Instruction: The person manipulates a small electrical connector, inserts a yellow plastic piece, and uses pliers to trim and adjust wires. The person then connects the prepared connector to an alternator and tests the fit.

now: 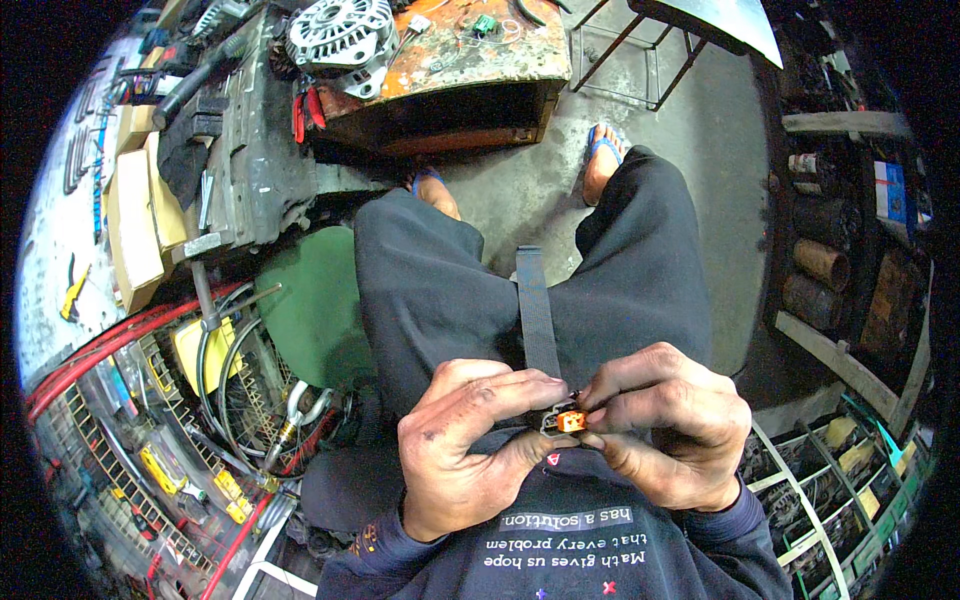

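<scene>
A grey concrete floor (540,190) is seen spread beneath a seated person, whose dark trousers (440,290) fill the middle of the view. At eleven o'clock a cluttered surface (250,170) is set, and just beside it, at twelve o'clock, a worn orange-topped box (470,60) is placed with a silver finned alternator (340,35) resting on it. A green stool (315,310) is seen at nine o'clock beside the left thigh. The left hand (470,450) and right hand (665,425) are brought together above the lap at six o'clock, fingertips meeting. Between them a small orange connector (570,421) is pinched, both hands clamped on it, with a dark part just to its nine o'clock side.
</scene>
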The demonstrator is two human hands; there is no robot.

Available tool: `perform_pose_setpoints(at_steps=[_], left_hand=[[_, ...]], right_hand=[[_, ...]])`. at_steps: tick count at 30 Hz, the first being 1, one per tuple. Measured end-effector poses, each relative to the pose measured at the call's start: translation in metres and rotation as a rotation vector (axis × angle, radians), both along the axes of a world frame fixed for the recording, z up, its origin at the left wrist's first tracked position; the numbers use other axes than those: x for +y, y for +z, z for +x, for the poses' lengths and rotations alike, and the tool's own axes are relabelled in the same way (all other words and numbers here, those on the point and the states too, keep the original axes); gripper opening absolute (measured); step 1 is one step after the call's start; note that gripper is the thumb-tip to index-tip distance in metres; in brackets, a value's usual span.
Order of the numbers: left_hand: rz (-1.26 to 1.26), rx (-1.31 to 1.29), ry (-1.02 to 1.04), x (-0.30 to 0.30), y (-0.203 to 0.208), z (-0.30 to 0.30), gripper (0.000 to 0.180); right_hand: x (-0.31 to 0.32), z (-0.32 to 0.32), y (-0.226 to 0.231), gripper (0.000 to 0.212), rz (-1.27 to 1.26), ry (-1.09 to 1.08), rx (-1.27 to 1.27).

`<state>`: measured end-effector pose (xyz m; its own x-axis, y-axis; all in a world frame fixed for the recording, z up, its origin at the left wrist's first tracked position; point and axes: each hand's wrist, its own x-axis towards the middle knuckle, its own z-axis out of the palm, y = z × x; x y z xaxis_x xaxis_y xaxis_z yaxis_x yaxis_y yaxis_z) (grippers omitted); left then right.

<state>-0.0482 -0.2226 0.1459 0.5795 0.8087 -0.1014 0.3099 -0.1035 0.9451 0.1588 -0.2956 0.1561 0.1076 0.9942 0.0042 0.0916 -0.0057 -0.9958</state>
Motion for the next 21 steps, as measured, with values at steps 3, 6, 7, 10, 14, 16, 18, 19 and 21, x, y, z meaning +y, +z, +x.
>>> perform_pose_setpoints(at_steps=[3, 6, 7, 10, 14, 16, 18, 19, 21], left_hand=[[0.002, 0.006, 0.010, -0.001, -0.001, 0.001, 0.040], [0.001, -0.009, 0.027, -0.002, -0.002, 0.002, 0.040], [-0.005, -0.012, 0.027, -0.002, -0.002, 0.002, 0.040], [-0.045, -0.023, 0.029, -0.003, -0.003, 0.003, 0.041], [-0.070, -0.043, 0.005, -0.003, -0.004, -0.001, 0.043], [-0.078, -0.065, -0.005, -0.002, -0.004, 0.001, 0.044], [-0.104, -0.073, 0.032, -0.005, -0.001, 0.003, 0.045], [-0.101, -0.074, 0.016, -0.004, 0.000, 0.002, 0.045], [-0.096, -0.083, -0.026, -0.001, -0.004, 0.002, 0.045]], right_hand=[[-0.003, 0.003, -0.003, 0.017, -0.023, -0.025, 0.025], [-0.006, 0.005, -0.006, 0.018, -0.035, -0.096, 0.048], [-0.007, 0.005, -0.005, 0.015, -0.028, -0.095, 0.009], [-0.008, 0.005, -0.002, 0.012, -0.012, -0.086, -0.109], [-0.010, 0.006, 0.010, 0.031, -0.024, 0.075, -0.254], [-0.013, 0.008, 0.004, 0.029, -0.049, 0.010, -0.225], [-0.017, 0.009, -0.010, 0.024, -0.095, -0.088, -0.099], [-0.019, 0.004, -0.017, 0.020, -0.230, -0.156, 0.244], [-0.024, -0.001, -0.030, 0.017, -0.373, -0.344, 0.941]])
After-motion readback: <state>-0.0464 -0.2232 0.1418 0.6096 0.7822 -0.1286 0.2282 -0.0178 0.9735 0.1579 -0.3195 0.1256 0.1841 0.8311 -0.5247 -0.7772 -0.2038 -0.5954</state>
